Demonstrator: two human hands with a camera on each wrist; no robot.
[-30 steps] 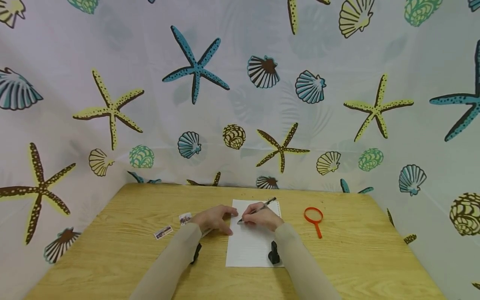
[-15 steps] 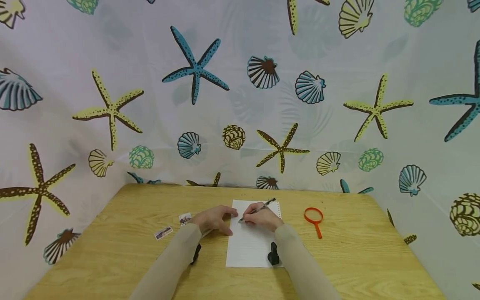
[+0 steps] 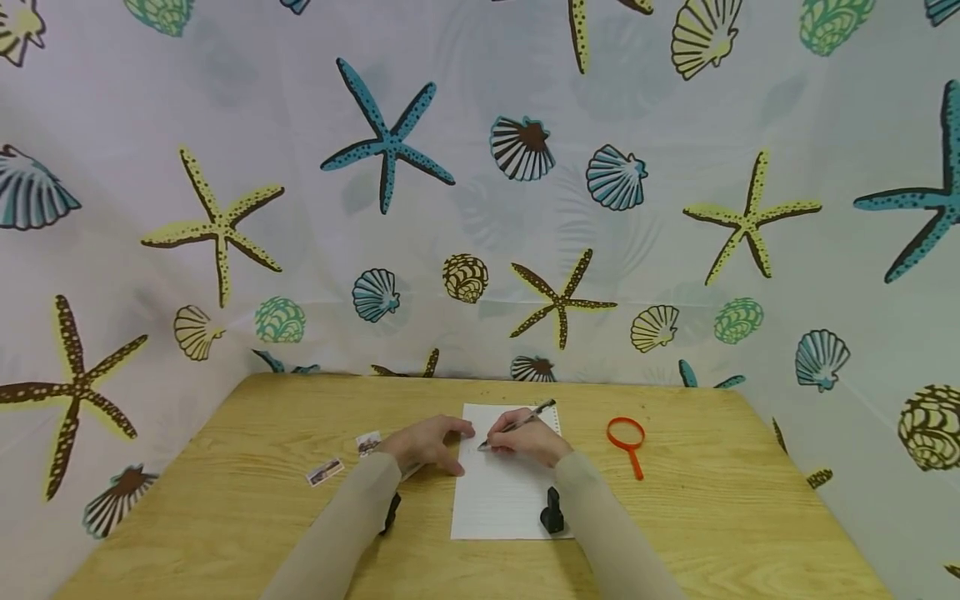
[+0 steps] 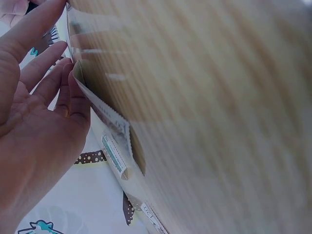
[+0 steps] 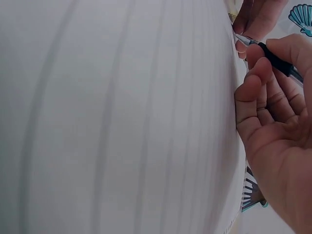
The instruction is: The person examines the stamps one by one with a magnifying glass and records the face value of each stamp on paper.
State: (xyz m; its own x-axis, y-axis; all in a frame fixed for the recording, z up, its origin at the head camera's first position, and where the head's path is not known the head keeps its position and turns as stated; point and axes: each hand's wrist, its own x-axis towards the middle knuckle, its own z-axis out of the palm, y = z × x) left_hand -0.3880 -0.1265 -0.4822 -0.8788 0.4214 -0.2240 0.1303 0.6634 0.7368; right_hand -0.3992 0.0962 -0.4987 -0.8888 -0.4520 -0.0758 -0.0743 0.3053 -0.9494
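Observation:
A white lined sheet of paper lies on the wooden table. My right hand grips a black pen with its tip on the upper left of the sheet; the right wrist view shows the pen pinched between thumb and fingers against the paper. My left hand rests flat on the table at the sheet's left edge, fingers straight. In the left wrist view those fingers lie on a small perforated stamp.
An orange magnifying glass lies right of the paper. Two small stamps lie left of my left hand. A starfish-and-shell curtain walls in the table on three sides.
The pen tip and my right hand have shifted slightly on the sheet. The head view has tilted a little. The left hand stays put.

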